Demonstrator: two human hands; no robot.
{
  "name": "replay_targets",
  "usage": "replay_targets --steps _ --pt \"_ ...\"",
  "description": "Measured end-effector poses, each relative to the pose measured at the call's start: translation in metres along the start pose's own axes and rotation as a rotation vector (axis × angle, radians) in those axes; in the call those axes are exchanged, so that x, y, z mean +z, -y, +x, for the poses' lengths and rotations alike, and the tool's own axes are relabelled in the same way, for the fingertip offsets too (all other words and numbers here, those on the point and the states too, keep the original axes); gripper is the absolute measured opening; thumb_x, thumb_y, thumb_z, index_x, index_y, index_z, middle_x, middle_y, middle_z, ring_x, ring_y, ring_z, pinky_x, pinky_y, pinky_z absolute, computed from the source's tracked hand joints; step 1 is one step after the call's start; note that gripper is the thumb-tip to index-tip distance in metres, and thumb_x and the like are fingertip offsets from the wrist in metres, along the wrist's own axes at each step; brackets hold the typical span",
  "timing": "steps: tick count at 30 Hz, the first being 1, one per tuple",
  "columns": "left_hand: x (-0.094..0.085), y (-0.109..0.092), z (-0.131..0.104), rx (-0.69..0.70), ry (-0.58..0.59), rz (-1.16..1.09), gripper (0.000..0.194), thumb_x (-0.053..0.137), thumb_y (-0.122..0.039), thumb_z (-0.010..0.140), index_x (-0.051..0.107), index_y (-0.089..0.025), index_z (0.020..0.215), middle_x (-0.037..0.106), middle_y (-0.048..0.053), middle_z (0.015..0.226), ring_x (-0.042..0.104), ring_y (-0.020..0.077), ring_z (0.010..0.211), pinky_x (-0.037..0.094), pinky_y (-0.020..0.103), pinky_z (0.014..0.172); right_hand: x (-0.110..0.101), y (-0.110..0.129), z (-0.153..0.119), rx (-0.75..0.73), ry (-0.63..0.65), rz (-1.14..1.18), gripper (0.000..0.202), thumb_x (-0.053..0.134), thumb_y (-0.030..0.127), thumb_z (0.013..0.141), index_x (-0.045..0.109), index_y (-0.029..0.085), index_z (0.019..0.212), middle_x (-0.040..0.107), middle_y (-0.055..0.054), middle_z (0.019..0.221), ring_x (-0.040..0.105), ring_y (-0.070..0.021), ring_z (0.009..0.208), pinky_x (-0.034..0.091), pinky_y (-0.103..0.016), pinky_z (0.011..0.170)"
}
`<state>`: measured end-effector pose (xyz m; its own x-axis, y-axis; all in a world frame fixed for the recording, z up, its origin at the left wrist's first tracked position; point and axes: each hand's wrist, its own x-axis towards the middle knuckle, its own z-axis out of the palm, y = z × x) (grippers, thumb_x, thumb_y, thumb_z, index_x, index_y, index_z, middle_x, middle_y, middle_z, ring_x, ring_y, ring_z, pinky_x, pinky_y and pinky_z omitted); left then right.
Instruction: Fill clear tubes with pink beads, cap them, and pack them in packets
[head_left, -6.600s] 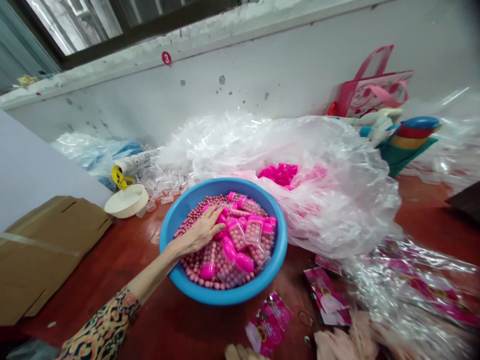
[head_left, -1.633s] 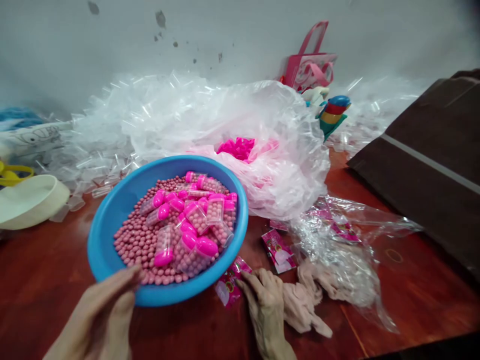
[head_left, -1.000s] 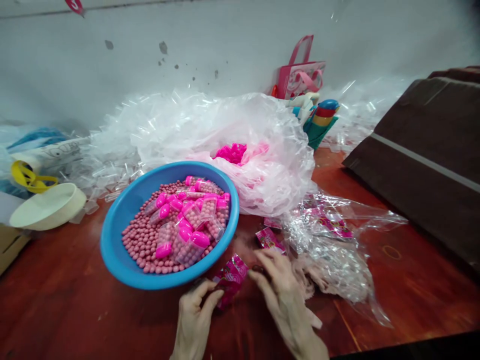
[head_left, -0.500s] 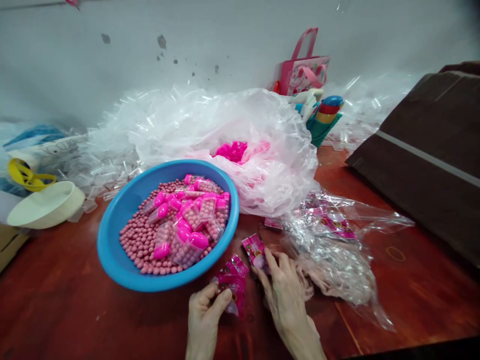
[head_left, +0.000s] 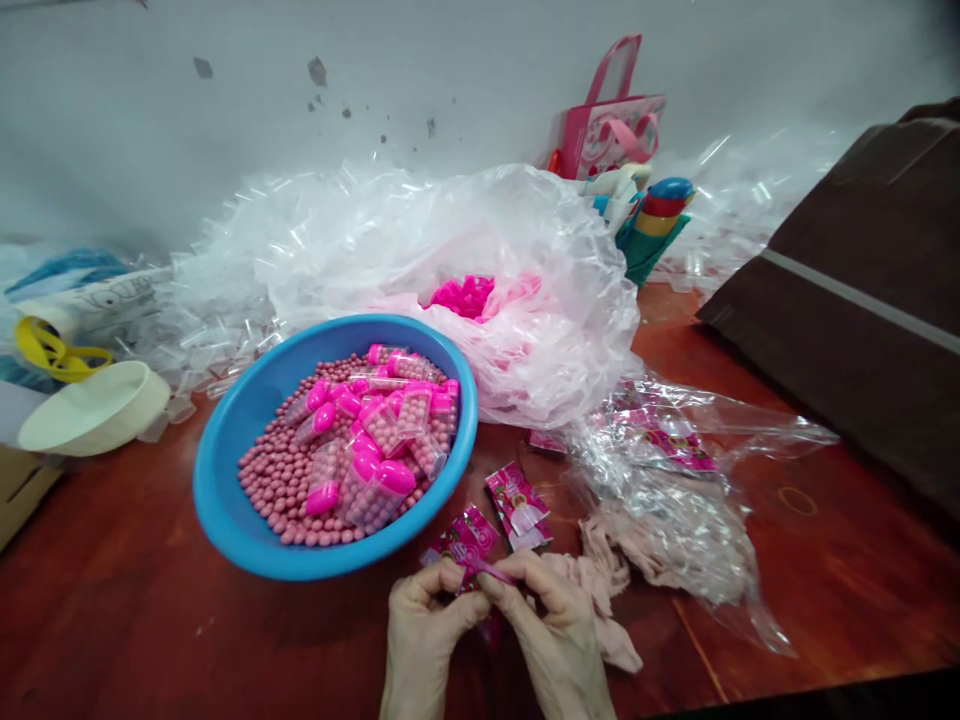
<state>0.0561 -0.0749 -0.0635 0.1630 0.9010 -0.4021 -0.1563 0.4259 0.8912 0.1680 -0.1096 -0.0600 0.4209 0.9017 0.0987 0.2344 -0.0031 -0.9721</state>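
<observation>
My left hand [head_left: 429, 625] and my right hand [head_left: 551, 620] meet low in the middle, thumbs and fingers pinching a small pink printed packet [head_left: 480, 568] between them. The fingers cover much of it. Just beyond lies another pink packet [head_left: 466, 533] on the red table. Further right, a pink packet [head_left: 519, 508] rests flat with nobody touching it. The blue basin [head_left: 300, 570] stands to the left of my hands, holding small pink balls [head_left: 274, 485] and several clear tubes with bright pink caps [head_left: 390, 478], filled with such balls.
A clear plastic bag [head_left: 675, 520] with pink packets lies at right beside a beige cloth [head_left: 611, 560]. Behind the basin spreads a white plastic bag [head_left: 555, 340] with pink caps. A pale bowl [head_left: 90, 410] stands left; a dark brown bag [head_left: 847, 280] stands right.
My right hand has left the flat packet on the right and moved left to join my left hand. Both now grip the pink packet, which is tilted edge-on.
</observation>
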Motion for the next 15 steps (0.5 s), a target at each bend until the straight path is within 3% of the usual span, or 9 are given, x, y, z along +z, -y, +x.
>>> replay_targets --steps 4,8,12,15 --pt "-0.007 0.005 -0.001 -0.038 0.038 0.005 0.012 0.081 -0.023 0.057 0.072 -0.016 0.059 0.066 0.0 0.057 0.055 0.013 0.056 0.045 0.02 0.057 -0.007 0.005 0.006 0.029 0.039 0.061 0.016 0.063 0.023 0.08 0.069 0.022 0.065 0.061 0.002 0.06 0.056 -0.0126 0.057 0.046 -0.02 0.054" --pt "-0.014 0.004 -0.003 0.022 0.056 0.124 0.015 0.077 -0.026 0.062 0.079 -0.017 0.074 0.074 0.005 0.069 0.063 0.0197 0.068 0.049 0.025 0.065 -0.018 0.011 0.009 0.1 0.104 0.119 0.013 0.07 0.016 0.072 0.075 0.027 0.076 0.069 0.002 0.067 0.063 -0.0147 0.065 0.05 -0.021 0.061" --pt "-0.011 -0.008 -0.007 0.02 0.076 0.179 0.006 0.076 -0.022 0.063 0.076 -0.016 0.062 0.07 0.002 0.056 0.058 0.0153 0.054 0.045 0.022 0.054 -0.02 0.007 0.005 0.213 0.119 0.212 0.024 0.073 0.018 0.071 0.074 0.026 0.093 0.073 0.0 0.079 0.068 -0.0177 0.072 0.056 -0.024 0.065" --pt "-0.003 -0.019 -0.01 0.003 0.016 0.035 0.013 0.082 -0.019 0.055 0.07 -0.016 0.052 0.065 -0.001 0.05 0.054 0.0114 0.05 0.043 0.019 0.052 -0.018 0.003 0.002 0.254 0.109 0.277 0.026 0.078 0.026 0.068 0.073 0.024 0.093 0.073 -0.002 0.082 0.068 -0.0191 0.073 0.058 -0.027 0.064"
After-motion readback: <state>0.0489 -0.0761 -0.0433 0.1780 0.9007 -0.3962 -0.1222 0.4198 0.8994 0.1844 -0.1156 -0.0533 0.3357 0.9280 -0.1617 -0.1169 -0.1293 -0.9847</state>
